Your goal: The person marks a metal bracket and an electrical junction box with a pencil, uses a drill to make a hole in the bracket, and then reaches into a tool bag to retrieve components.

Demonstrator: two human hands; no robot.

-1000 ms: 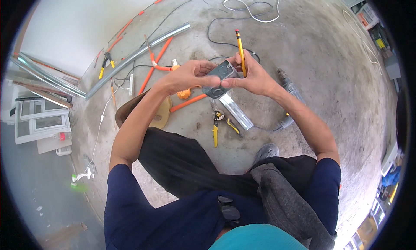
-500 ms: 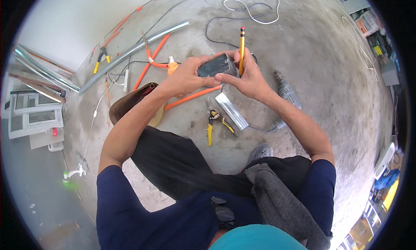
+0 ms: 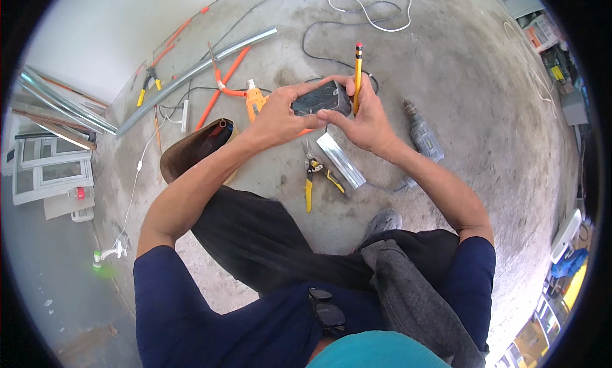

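Observation:
Between both hands I hold a dark grey electrical box (image 3: 319,101), its hollow inside partly facing up. My left hand (image 3: 285,115) is closed on its left end, thumb along the near edge. The right hand (image 3: 366,116) grips the other end, thumbs almost meeting at the front. A yellow pencil (image 3: 358,65) with a red eraser stands upright, also held in the right hand's fingers. Below the hands on the floor lie a short metal channel piece (image 3: 341,160) and yellow-and-black tin snips (image 3: 315,171), their handles spread.
A grey power drill (image 3: 424,135) lies to the right. An orange tool like a heat gun (image 3: 253,102), orange conduit (image 3: 228,81) and a long metal channel (image 3: 197,74) are left and ahead. A brown curved object (image 3: 194,152) rests by my left knee. Cables (image 3: 319,33) cross the floor.
The box has tipped slightly, showing more of its inside. My left forearm has shifted a little left, and more of the orange tool shows. The pencil has moved slightly right and down.

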